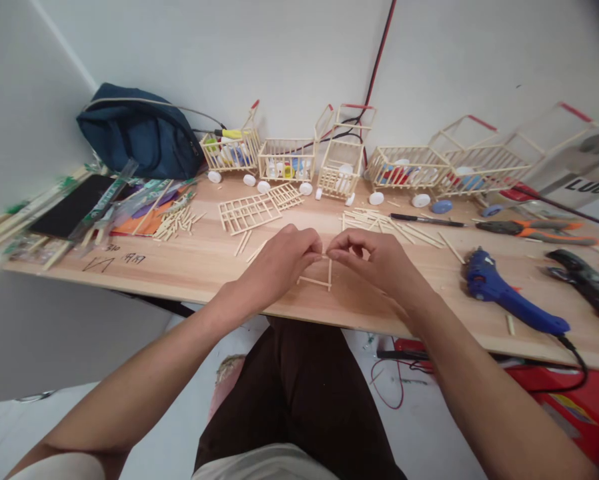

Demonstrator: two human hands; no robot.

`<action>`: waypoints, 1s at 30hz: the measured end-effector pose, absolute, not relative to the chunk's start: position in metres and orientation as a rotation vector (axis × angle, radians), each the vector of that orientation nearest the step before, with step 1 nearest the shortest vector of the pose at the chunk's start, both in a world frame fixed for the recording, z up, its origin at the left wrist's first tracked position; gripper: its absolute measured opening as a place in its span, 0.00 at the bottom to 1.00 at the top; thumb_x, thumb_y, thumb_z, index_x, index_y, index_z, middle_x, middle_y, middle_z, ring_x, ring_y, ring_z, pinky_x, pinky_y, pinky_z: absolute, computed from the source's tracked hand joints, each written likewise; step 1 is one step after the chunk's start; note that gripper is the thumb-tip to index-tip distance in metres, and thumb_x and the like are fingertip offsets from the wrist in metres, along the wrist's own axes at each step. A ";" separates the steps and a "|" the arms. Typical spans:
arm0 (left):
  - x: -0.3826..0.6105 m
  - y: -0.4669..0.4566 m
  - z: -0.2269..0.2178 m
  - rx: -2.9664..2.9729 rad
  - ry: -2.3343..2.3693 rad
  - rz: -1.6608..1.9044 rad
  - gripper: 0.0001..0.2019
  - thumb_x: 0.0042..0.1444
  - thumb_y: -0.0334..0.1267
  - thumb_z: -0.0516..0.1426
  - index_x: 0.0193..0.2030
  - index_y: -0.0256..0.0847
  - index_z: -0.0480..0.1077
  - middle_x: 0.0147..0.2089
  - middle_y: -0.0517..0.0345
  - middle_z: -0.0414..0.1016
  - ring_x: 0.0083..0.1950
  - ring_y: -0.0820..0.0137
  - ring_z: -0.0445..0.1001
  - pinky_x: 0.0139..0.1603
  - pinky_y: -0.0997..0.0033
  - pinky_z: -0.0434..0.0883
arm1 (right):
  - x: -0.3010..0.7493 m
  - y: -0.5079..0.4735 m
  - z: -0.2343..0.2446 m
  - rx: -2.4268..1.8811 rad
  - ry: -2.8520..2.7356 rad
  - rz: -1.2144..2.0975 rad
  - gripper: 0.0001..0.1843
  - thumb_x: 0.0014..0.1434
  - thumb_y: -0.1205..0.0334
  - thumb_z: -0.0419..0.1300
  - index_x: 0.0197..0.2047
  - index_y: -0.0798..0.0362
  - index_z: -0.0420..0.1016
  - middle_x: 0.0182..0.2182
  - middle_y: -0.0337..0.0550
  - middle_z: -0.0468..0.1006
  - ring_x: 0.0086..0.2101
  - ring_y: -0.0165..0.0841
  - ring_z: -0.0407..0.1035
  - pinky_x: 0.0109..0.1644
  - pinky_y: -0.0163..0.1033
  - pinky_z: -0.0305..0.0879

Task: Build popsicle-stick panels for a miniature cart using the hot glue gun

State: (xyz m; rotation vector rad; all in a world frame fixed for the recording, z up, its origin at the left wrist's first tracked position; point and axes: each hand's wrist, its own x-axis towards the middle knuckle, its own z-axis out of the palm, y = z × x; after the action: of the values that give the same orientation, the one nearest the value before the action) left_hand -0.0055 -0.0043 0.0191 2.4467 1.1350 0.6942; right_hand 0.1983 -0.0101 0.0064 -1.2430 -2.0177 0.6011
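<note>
At the middle of the table's front part lies a small frame of thin wooden sticks (330, 277), partly hidden under my fingers. My left hand (292, 257) is closed in a pinch at its upper corner. Facing it, my right hand (372, 257) also pinches with thumb and forefinger at that same corner, the fingertips almost touching. Two finished stick grids (249, 213) lie just beyond my left hand. Loose sticks (379, 221) are spread behind my right hand, with a black pen (427, 220) beside them.
Several stick-built shopping carts (287, 160) with white wheels line the wall. To the right are a blue glue gun (509, 293), orange-handled pliers (524, 229) and a black tool (584, 283). A blue bag (139, 133), short cut sticks (177, 220) and plastic packets (107, 200) occupy the left.
</note>
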 end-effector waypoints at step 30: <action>-0.035 -0.035 -0.020 2.269 1.249 1.000 0.08 0.60 0.30 0.55 0.38 0.42 0.76 0.40 0.57 0.79 0.44 0.66 0.71 0.49 0.63 0.68 | 0.205 -0.049 -0.016 -1.499 -2.043 0.432 0.12 0.64 0.58 0.54 0.33 0.51 0.75 0.27 0.38 0.78 0.25 0.29 0.65 0.31 0.36 0.58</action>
State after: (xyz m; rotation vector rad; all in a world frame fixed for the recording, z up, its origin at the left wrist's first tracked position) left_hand -0.0346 -0.0350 -0.0200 2.2692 1.2488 0.9998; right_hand 0.2049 -0.0485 -0.0157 -1.4989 -2.0427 0.4317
